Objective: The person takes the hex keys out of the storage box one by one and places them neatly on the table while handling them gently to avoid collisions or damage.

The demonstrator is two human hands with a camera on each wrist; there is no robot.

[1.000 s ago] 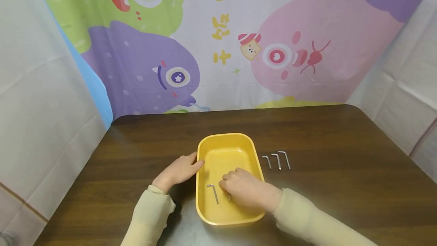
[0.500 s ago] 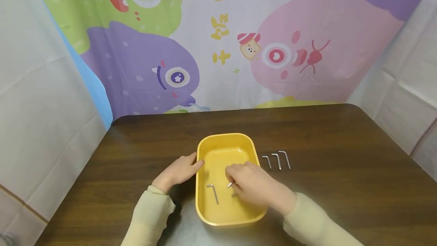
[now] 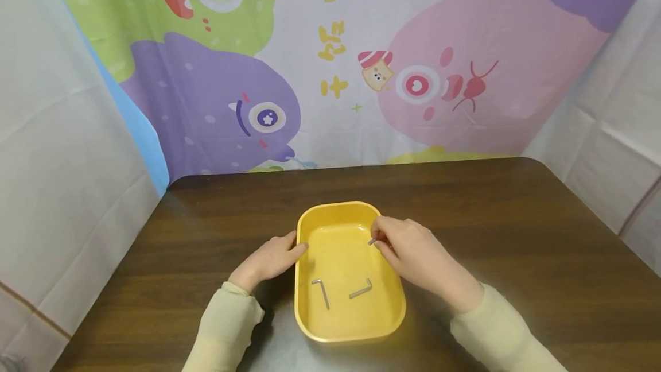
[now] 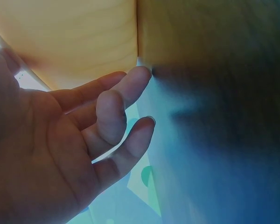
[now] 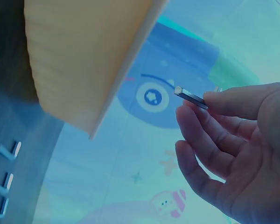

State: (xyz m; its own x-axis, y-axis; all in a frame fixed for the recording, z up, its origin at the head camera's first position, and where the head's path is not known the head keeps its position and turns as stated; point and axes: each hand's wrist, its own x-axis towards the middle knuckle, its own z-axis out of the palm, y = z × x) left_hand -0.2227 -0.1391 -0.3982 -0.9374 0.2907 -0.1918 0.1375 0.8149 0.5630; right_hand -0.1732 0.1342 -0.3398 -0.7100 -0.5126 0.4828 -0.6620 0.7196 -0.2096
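My left hand [image 3: 271, 257] holds the left wall of a yellow plastic tray [image 3: 351, 336], thumb over the rim and fingers along the outside. At the tray's right rim, my right hand [image 3: 418, 248] pinches a silver hex key [image 5: 191, 97] between thumb and fingertips; most of the key is hidden in the head view. Inside the tray lie two L-shaped hex keys, a left one [image 3: 322, 294] and a right one [image 3: 361, 289], apart from each other. In the left wrist view, the left fingers [image 4: 137, 81] lie against the tray's outer wall.
Several hex keys, among them one near the tray [image 5: 9, 151], lie on the dark wooden table [image 3: 227, 205] to the tray's right; my right hand covers them in the head view. A cartoon-printed curtain [image 3: 330, 125] hangs behind the table.
My right hand has lifted a hex key from the tray and moved right and away to the right rim. One key it covered now shows in the tray. The left hand has stayed put.
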